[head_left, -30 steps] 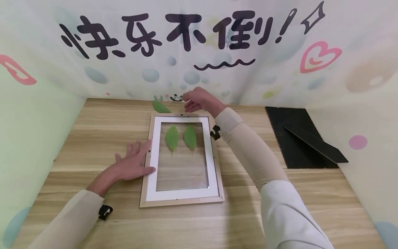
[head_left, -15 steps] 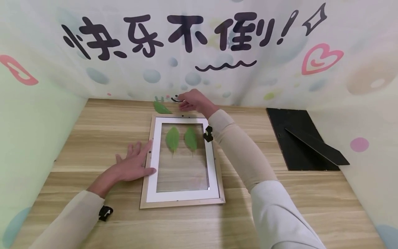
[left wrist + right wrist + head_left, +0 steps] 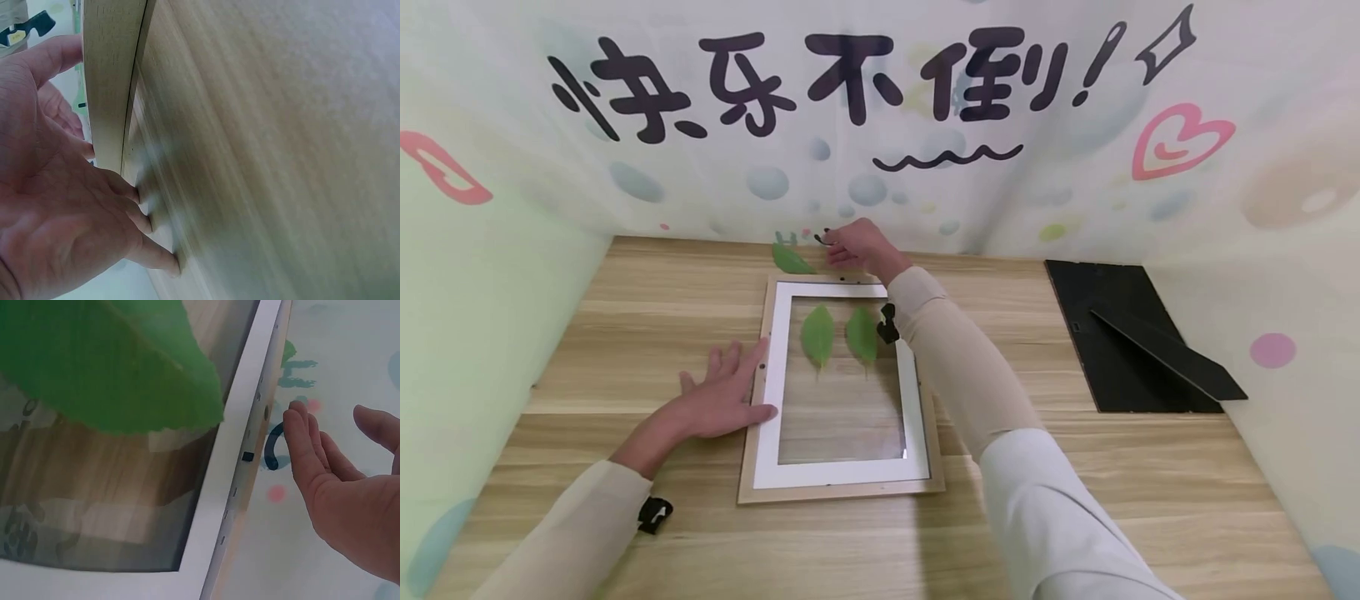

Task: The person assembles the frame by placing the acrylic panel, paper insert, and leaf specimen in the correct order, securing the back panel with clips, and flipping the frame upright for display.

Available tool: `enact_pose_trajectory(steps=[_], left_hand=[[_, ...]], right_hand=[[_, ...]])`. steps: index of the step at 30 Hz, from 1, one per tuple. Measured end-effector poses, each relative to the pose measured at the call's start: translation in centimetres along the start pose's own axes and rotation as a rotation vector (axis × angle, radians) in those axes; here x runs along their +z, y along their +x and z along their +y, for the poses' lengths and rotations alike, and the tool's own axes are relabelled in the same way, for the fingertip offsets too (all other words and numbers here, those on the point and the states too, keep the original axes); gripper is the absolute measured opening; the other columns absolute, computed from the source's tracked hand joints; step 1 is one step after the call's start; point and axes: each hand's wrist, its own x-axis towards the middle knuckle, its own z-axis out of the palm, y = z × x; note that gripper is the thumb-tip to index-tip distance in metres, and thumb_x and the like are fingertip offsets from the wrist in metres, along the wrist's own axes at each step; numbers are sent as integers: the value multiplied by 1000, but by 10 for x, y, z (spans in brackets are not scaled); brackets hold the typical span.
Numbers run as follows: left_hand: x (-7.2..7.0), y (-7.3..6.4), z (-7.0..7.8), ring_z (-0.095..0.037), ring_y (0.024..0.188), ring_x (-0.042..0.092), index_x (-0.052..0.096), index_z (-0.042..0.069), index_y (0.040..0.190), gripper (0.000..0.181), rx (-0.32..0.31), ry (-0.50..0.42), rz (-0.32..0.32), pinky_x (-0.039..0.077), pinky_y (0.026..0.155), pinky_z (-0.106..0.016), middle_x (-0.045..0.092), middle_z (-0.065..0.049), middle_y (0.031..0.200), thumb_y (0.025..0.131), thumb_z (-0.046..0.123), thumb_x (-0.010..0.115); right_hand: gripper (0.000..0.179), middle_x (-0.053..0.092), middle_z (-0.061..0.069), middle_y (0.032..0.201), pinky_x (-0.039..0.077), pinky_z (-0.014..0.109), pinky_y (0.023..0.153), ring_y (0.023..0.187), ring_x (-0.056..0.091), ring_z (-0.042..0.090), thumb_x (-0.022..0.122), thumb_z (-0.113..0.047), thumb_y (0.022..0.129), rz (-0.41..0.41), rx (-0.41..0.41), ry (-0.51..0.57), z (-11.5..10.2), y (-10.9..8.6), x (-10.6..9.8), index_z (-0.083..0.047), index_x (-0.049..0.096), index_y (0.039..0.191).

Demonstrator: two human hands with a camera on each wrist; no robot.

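Note:
A wooden picture frame (image 3: 842, 497) with a white mat (image 3: 838, 476) and a clear pane lies flat on the table. Two green leaves (image 3: 817, 333) show side by side in its upper half. A third leaf (image 3: 792, 259) lies beyond the frame's far edge, by the wall. My left hand (image 3: 722, 398) rests at the frame's left side, thumb on its border and fingers spread on the wood. My right hand (image 3: 861, 244) hovers past the far edge, just right of the third leaf. In the right wrist view its fingers (image 3: 303, 447) are slightly bent with nothing between them.
A black backing board (image 3: 1101, 350) with its stand leg (image 3: 1168, 350) folded out lies at the right of the wooden table (image 3: 647, 333). A printed cloth wall (image 3: 700, 183) rises close behind the frame, and pale walls flank both sides.
My right hand has moved left along the frame's far edge, closer to the third leaf, and its forearm now covers the frame's upper right corner. My left hand stays in place.

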Motion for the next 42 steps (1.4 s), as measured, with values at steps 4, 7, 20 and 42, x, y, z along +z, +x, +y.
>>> enact_pose_trajectory(steps=[4,7,20,42], left_hand=[[-1,0,-1,-59,139,-13,-5,17,157,98,-8,5,0,-10,90,-85,-7,-38,154,90,52,58],[-1,1,-1,-59,139,-13,-5,17,157,98,-8,0,-3,-10,90,-85,-8,-38,154,90,52,58],[0,4,-1,-58,140,-13,-6,19,157,99,-12,5,-3,-9,90,-86,-9,-36,155,90,51,58],[3,4,-5,-58,140,-12,-4,19,158,98,-20,5,7,-8,91,-86,-6,-37,155,90,50,59]], right_hand=[[32,62,21,125,55,35,89,109,64,32,65,-10,91,30,-8,-12,1,7,2,4,60,120],[26,65,19,116,56,33,85,104,67,30,67,-6,88,44,-22,-46,3,11,3,4,63,113],[17,67,22,111,56,34,86,99,68,31,64,-3,86,66,-55,-191,10,9,9,6,66,101],[35,32,-2,48,26,24,46,47,30,12,51,4,72,155,-70,-546,22,33,29,-15,34,48]])
